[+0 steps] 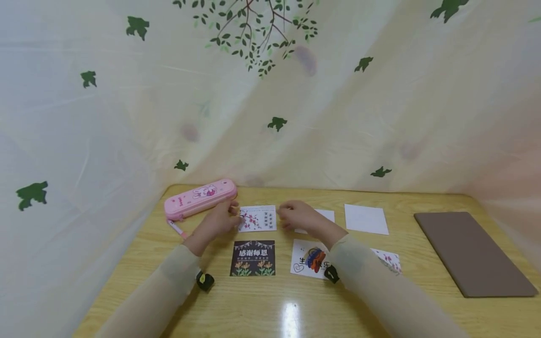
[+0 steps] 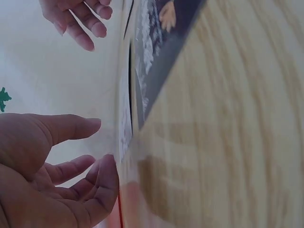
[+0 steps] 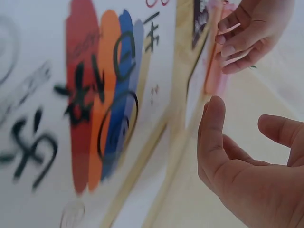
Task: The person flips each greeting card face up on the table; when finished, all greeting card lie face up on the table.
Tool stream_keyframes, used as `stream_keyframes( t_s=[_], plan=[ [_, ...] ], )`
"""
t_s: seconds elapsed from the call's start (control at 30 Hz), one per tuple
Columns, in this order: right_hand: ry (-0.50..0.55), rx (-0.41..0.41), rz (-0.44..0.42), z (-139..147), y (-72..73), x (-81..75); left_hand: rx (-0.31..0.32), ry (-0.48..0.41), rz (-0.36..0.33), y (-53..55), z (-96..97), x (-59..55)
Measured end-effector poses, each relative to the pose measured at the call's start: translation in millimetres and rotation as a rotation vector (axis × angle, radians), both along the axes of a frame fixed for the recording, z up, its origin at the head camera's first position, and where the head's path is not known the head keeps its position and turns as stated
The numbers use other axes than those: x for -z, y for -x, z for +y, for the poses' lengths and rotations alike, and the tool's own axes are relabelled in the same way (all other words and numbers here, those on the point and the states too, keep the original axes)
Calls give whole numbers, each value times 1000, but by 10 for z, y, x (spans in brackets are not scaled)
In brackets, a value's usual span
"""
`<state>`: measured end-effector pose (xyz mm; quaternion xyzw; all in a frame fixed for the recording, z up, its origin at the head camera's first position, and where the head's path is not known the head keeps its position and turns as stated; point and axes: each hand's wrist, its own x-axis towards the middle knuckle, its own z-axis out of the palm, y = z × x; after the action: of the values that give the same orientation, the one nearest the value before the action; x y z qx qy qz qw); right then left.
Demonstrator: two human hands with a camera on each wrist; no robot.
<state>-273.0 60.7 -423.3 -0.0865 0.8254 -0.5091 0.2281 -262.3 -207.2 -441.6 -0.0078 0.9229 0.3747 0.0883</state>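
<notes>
A white card with pink blossoms [image 1: 256, 219] lies on the wooden table between my two hands. My left hand [image 1: 220, 218] is at its left edge, fingers loosely bent. In the left wrist view, thumb and fingers of the left hand [image 2: 71, 171] stand apart with nothing between them. Beside the card's right edge is my right hand [image 1: 299, 217]; its thumb and fingers [image 3: 212, 137] are also apart and hold nothing in the right wrist view. Below lie a dark card with flowers [image 1: 252, 258] and a white card with colourful brushstrokes [image 1: 310, 258], partly behind the right sleeve.
A pink pencil case [image 1: 200, 198] lies at the back left, with a pink-and-white pen [image 1: 177, 229] beside it. A blank white card [image 1: 366, 218] and another blossom card [image 1: 390, 259] lie right of the hands. A brown flat board [image 1: 473, 253] rests at far right.
</notes>
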Motion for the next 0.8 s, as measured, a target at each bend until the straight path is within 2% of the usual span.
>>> stream_keyframes(
  t_s=[0.27, 0.4, 0.53, 0.67, 0.8],
  plan=[
    [70, -8, 0, 242, -111, -118, 25, -43, 53, -3, 135, -85],
    [75, -15, 2, 326, -192, -128, 50, -71, 40, -10, 286, -133],
    [77, -7, 8, 439, -230, -130, 103, -87, 19, 24, 484, -137],
    [68, 14, 17, 591, -206, -104, 173, -54, 16, 119, 682, -124],
    [5, 50, 24, 758, -147, -84, 245, 4, 23, 213, 869, -136]
  ],
)
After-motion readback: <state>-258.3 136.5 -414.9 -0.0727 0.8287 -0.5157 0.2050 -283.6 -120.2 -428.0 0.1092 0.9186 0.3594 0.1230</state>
